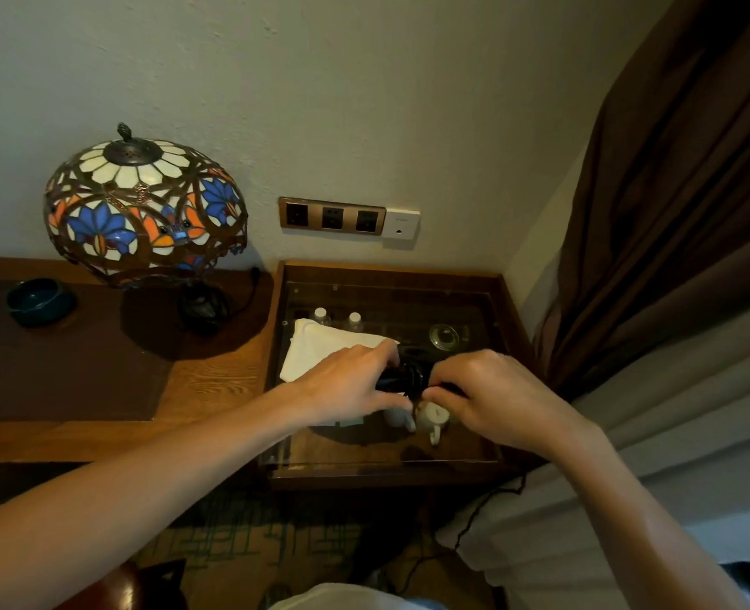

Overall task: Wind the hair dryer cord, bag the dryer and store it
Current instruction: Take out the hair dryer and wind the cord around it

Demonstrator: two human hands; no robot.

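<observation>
I see both hands over the glass-topped case; left grip and right grip clench the black hair dryer with its wound cord; under the glass, bottles and white cups; white bag lies on top

We see two bare forearms, no sleeves reaching down to the wrists, no watch, no bracelets. The left hand shows no rings on its fingers, and neither does the right hand. At the bottom edge, we catch a strip of a pale garment.
</observation>
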